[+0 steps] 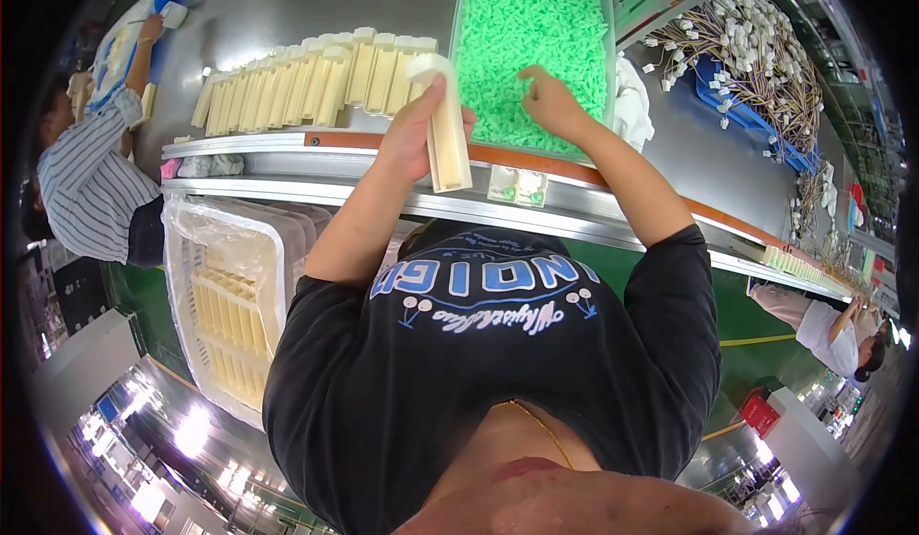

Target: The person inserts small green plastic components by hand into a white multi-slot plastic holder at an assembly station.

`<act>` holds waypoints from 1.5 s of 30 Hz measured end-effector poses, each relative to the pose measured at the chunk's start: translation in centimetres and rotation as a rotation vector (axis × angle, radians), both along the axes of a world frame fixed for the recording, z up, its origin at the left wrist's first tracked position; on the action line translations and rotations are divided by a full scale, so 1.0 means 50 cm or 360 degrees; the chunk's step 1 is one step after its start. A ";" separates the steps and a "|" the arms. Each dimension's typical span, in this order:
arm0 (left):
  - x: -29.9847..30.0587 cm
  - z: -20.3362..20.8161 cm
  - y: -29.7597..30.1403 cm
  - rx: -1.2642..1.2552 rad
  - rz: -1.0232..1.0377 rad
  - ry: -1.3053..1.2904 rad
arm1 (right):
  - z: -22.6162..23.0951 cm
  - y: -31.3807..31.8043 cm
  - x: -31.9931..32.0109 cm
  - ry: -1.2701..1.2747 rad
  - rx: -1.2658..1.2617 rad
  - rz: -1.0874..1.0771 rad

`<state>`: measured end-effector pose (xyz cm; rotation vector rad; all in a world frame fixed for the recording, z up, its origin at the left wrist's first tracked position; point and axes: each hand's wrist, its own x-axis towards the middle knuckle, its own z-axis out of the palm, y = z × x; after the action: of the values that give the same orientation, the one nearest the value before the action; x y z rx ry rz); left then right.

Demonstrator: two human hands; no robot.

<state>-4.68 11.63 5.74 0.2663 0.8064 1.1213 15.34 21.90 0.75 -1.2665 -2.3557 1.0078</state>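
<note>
My left hand [412, 138] is wrapped around a long cream-coloured plastic housing [446, 138], a hollow trough shape with a whiter rounded top end. It is held nearly upright over the table's front edge. My right hand [553, 102] is over a clear plastic bin [611, 47] full of small bright green plastic pieces [531, 18]. Its fingers are bent and close together at the surface of the pieces; whatever they pinch is hidden. Just right of the held housing, a small white two-part tray [518, 186] with a few green pieces sits on the metal rail.
A row of similar cream housings [278, 85] stands on the metal table to the left. White-connector wires [756, 66] are heaped in a blue tray at the right. A lined white crate [182, 296] holds more housings by my left side. Co-workers are at far left and right.
</note>
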 end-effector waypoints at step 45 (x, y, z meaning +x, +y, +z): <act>0.049 0.032 -0.053 0.0661 -0.1364 -0.0575 | 0.321 -0.126 0.005 0.0574 0.0530 0.1058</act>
<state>-2.22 8.96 7.35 0.6612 0.0806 0.4775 15.59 15.58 16.81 -0.1495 -2.5324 0.8533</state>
